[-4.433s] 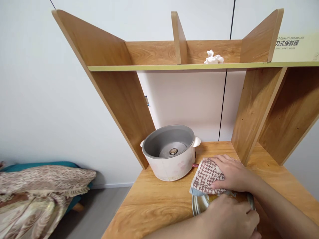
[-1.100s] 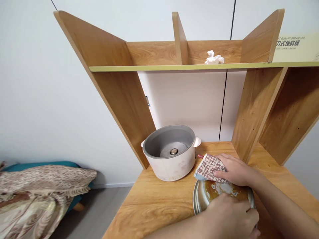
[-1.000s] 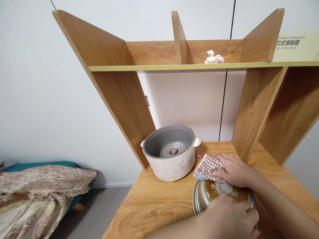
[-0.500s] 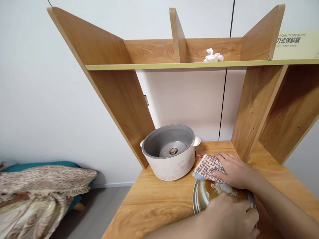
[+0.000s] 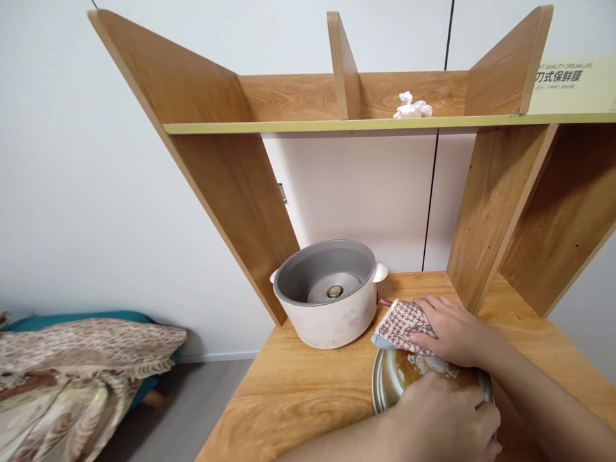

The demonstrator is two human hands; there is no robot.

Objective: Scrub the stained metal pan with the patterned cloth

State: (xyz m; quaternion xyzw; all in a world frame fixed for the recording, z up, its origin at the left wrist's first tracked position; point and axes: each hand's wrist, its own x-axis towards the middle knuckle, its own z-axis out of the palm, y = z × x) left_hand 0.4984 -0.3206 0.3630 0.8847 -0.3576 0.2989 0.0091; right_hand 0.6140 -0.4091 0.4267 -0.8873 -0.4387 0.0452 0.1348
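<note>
1. metal cookware (image 5: 386,385), round with a ridged silver rim, sits on the wooden desk (image 5: 283,378) at the lower right, partly covered by two bare hands; whether it is a lid or an upturned pot cannot be told.
2. the right hand (image 5: 450,328) lies over a patterned cloth (image 5: 403,326), thumb and fingers holding it at the far edge of the metal cookware.
3. the left hand (image 5: 445,407) curls over the nearer part; its fingertips are hidden, so its grip cannot be told. the hands are near each other but apart.
4. the visible rim looks silvery, while brown staining (image 5: 418,366) with pale patches covers much of the surface between the hands. judging by that, the work with the cloth appears unfinished, the stained area being what is left.
5. just beyond, to the left, stands a white cooker body (image 5: 327,325), lidless, its grey inside showing.
</note>
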